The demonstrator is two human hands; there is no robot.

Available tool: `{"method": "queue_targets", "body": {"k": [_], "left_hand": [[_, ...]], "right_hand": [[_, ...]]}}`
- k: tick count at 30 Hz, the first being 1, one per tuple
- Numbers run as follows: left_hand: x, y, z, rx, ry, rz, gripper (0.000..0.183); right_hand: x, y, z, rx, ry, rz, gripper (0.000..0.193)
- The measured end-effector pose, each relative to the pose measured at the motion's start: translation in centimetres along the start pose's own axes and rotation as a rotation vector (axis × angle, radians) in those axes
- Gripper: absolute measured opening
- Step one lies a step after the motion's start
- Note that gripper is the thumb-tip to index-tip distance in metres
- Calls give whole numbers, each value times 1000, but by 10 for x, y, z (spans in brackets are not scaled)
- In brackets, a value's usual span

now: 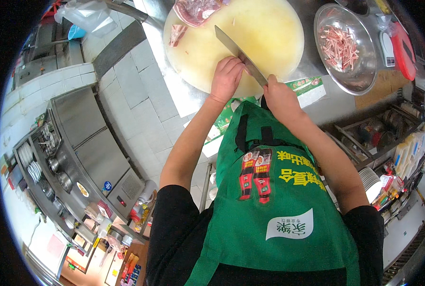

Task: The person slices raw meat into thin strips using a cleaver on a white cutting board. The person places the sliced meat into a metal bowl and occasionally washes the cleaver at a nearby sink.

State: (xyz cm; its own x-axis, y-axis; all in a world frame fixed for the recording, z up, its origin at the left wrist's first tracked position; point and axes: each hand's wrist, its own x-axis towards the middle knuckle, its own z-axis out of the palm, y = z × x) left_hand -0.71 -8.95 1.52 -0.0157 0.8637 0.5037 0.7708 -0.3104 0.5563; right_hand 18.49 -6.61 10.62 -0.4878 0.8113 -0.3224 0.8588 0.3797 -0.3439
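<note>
My right hand (283,102) grips the handle of a broad kitchen knife (238,53), its blade slanting up and left over the round, yellowish cutting board (274,33). My left hand (227,76) is closed, its fingers bunched against the near side of the blade. Whatever those fingers hold, if anything, is hidden. At the board's far left lies a large piece of raw meat (193,12), with a smaller piece (176,34) below it. To the right, a steel bowl (365,76) contains many thin strips of raw meat (338,46).
Beside the bowl are a white kitchen scale (387,50) and a red plastic item (404,52). A cardboard sheet (381,88) lies below them. Steel cabinets (98,148) stand at the left across a tiled floor (145,109). Stacked dishes (370,183) sit on the right.
</note>
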Motion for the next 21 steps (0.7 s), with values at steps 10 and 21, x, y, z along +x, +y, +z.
{"method": "queue_targets", "body": {"k": [10, 21], "left_hand": [[9, -15, -5, -24, -79, 91, 18], [7, -19, -8, -64, -125, 84, 20]], "right_hand": [[7, 2, 0, 44, 6, -1, 18], [19, -6, 18, 55, 48, -29, 11]]}}
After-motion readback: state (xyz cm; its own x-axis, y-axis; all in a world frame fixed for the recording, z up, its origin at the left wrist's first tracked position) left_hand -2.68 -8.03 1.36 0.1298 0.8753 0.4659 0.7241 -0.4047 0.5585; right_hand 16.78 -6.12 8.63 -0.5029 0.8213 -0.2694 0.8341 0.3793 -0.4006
